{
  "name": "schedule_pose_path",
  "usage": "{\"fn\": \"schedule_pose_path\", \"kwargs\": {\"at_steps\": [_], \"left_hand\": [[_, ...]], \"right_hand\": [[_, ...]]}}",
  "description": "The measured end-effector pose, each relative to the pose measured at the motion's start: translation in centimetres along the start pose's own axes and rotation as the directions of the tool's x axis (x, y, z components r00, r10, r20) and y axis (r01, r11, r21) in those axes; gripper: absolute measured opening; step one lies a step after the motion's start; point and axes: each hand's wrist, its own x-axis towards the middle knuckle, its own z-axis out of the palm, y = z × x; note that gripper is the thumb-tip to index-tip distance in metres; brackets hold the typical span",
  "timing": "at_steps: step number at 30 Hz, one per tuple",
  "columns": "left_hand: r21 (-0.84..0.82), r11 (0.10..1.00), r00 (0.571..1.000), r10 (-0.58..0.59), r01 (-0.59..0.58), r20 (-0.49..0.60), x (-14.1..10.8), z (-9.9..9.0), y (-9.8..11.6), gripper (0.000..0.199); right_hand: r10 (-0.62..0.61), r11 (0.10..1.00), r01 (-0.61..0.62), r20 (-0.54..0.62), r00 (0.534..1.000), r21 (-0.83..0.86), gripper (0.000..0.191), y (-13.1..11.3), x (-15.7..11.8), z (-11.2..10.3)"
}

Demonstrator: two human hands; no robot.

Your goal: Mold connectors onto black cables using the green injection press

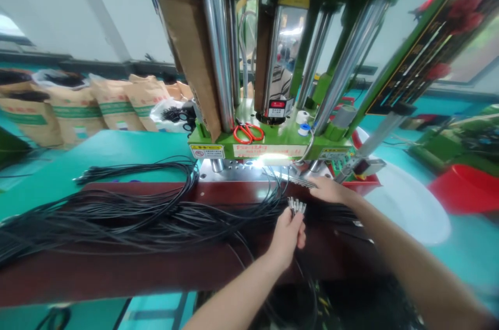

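In my left hand (286, 236), closed in a fist over the dark red bench, is a bunch of cables whose silvery connector ends (297, 206) stick up above my thumb. My right hand (329, 189) is further forward and to the right, its fingers closed on the end of a slim metal bar (299, 180). That bar lies at the metal bed (234, 171) of the green press, under a bright lamp. Thin cable ends run up to the bar. A thick bundle of black cables (156, 215) stretches leftward along the bench.
Red-handled scissors (248, 133) and a blue-and-white spool (304, 129) rest on the press's green ledge (280, 143). Steel columns (218, 49) rise above it. A white round surface (409, 205) and a red container (465, 188) are right; paper sacks (74, 111) stand back left.
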Motion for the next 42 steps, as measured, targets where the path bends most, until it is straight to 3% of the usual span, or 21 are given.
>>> {"fn": "schedule_pose_path", "kwargs": {"at_steps": [4,6,8,10,11,13,16,21,29,31,34,37,42], "left_hand": [[0.017,0.999,0.999,-0.047,0.046,0.014,-0.4,0.4,0.1,0.036],[0.051,0.997,0.998,-0.063,0.063,-0.01,-0.5,0.8,0.1,0.038],[0.085,0.993,0.996,-0.082,0.084,-0.029,-0.7,1.3,0.0,0.039],[0.113,0.988,0.995,-0.102,0.104,-0.022,-0.8,2.0,-0.1,0.038],[0.127,0.986,0.994,-0.111,0.111,-0.01,-0.9,2.3,-0.2,0.037],[0.16,0.98,0.992,-0.126,0.122,0.013,-0.9,2.8,-0.4,0.035],[0.208,0.971,0.99,-0.131,0.119,0.044,-0.7,3.2,-0.7,0.033],[0.244,0.965,0.99,-0.116,0.093,0.085,-0.4,3.0,-1.2,0.03],[0.341,0.94,0.994,-0.064,0.03,0.09,-0.5,2.3,-1.6,0.026],[0.352,0.935,0.996,0.003,-0.035,0.089,-0.4,2.0,-1.3,0.026],[0.292,0.953,0.996,0.087,-0.084,0.002,0.0,1.8,-0.9,0.031],[0.218,0.976,0.999,0.017,-0.006,-0.047,0.2,2.0,-0.8,0.03],[0.429,0.89,0.987,0.159,-0.155,0.028,0.2,2.1,-1.4,0.021]], "right_hand": [[0.086,0.969,-0.09,0.029,0.996,0.229,0.019,-0.7,-4.5,1.0],[0.168,0.861,-0.173,0.053,0.984,0.478,0.031,-0.8,-7.0,2.8],[0.253,0.549,-0.209,0.077,0.964,0.809,0.041,-0.8,-9.2,5.0],[0.338,0.17,-0.132,0.068,0.939,0.977,0.045,-1.1,-10.7,6.9],[0.38,0.052,-0.074,0.048,0.924,0.996,0.045,-1.3,-11.2,7.6],[0.443,-0.076,0.025,0.011,0.896,0.997,0.042,-1.9,-11.6,8.6],[0.475,-0.116,0.094,-0.027,0.88,0.989,0.038,-2.6,-11.5,9.0],[0.514,-0.087,0.115,-0.055,0.856,0.99,0.043,-2.5,-11.4,9.3],[0.517,0.082,0.021,-0.061,0.854,0.996,0.061,-2.8,-11.4,9.7],[0.534,0.041,0.024,-0.043,0.844,0.999,0.059,-3.0,-11.4,9.6],[0.546,-0.048,0.069,-0.032,0.837,0.996,0.054,-3.0,-11.6,9.5],[0.541,-0.094,0.073,-0.011,0.841,0.993,0.049,-2.7,-11.7,9.5],[0.524,-0.116,0.029,0.036,0.851,0.993,0.04,-2.4,-11.7,9.8]]}}
